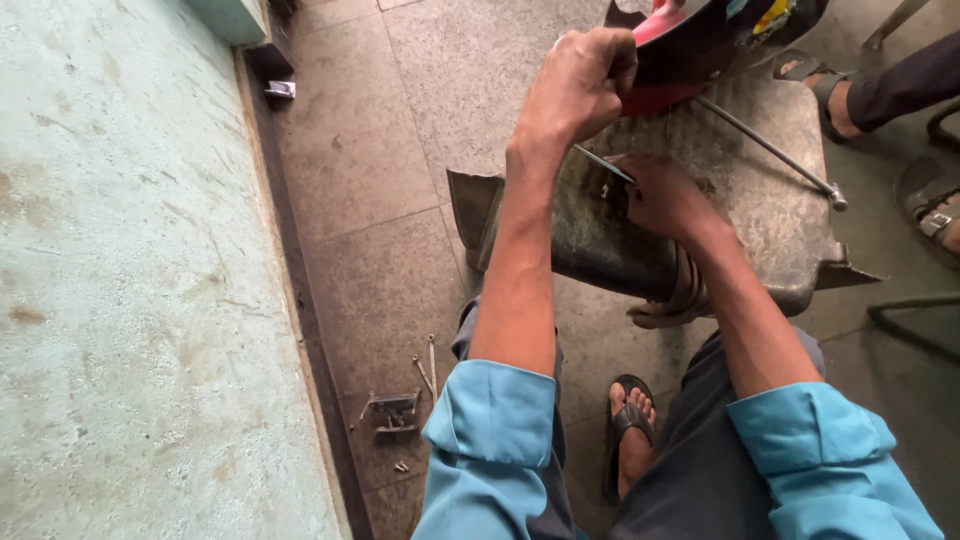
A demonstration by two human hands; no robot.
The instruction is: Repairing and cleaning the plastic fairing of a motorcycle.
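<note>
Left hand (580, 85): closed in a tight fist around the upper end of a thin dark tool (603, 164). The handle is buried in the fist; only the slim shaft shows, emerging below the wrist. Fingers fully curled, no gap visible.

Right hand (665, 195): resting low on the dusty grey panel (770, 200), fingers bent down around the spot where the shaft ends. What they pinch, if anything, is hidden beneath the knuckles; I cannot tell whether they grip a small part or merely steady the tip.

Key relation: the tool's long axis slopes from upper left, at the left fist, down to lower right, where its tip meets the panel just beside the right hand's fingers. The left hand sits above and farther from the body; the right hand is the nearer to the contact point, touching or almost touching it.

The panel lies tilted over the person's lap and knee, its broad face upward, one edge against a red and black piece of bodywork (690, 40).

Surroundings: a long metal rod (770, 150) lies slantwise across the panel's far side, well apart from both hands. On the tiled floor (370, 150) to the left lie loose screws (425, 370) and a small metal bracket (392, 410), near the pale wall (130, 270). Another person's sandalled foot (815, 85) shows at upper right.
</note>
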